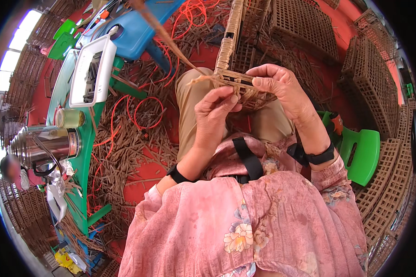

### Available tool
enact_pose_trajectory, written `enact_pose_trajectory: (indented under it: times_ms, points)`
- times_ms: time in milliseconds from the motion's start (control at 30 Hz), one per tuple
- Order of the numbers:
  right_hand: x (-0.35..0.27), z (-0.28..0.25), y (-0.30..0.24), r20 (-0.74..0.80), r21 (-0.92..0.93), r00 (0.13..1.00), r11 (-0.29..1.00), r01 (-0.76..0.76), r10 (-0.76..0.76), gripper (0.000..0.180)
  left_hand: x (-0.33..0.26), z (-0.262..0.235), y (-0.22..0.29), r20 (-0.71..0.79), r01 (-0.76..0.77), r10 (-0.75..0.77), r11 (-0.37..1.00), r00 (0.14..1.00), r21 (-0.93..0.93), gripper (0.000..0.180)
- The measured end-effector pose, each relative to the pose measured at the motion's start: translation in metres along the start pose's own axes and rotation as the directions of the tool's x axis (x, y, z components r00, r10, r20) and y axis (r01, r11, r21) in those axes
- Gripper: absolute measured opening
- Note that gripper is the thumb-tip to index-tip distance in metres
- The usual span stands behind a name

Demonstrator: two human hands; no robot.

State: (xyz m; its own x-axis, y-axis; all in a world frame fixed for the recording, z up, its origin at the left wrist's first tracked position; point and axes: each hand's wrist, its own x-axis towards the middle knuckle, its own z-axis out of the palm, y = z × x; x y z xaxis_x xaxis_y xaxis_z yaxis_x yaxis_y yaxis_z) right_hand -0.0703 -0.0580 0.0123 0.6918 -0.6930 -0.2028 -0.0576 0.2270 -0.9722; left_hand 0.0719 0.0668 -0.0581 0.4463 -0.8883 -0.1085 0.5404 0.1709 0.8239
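A woven basket (225,51) with a dark frame and tan strips wrapped along its rim rests at my lap, between my knees. My left hand (213,113) is closed, thumb against fingers, at the basket's near left corner; a bit of strip shows at its fingertips. My right hand (284,90) pinches the basket's near edge from the right, thumb on top. A long tan strip (164,34) runs from that near left corner up past the top of the picture. The underside of the basket is partly hidden by my hands.
Left stands a green table (91,138) with a white tray (77,69), a jar (69,118) and a steel thermos (51,145). A blue table (145,27) is beyond. Cut strips and an orange hose (130,113) litter the floor. Right are a green stool (363,157) and stacked baskets (370,83).
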Motion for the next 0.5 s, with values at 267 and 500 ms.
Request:
enact_pose_trajectory:
  times_ms: [267, 500]
  points:
    - [0.004, -0.004, 0.001, 0.009, 0.013, 1.000, 1.000, -0.014, 0.014, 0.025, 0.001, 0.023, 0.012, 0.114, -0.506, 0.526, 0.704, 0.843, 0.497, 0.016]
    - [0.002, -0.001, 0.000, -0.019, 0.006, 0.999, 1.000, -0.026, 0.026, 0.023, 0.011, 0.044, 0.069, 0.464, -0.492, 0.335, 0.001, 0.820, 0.870, 0.019]
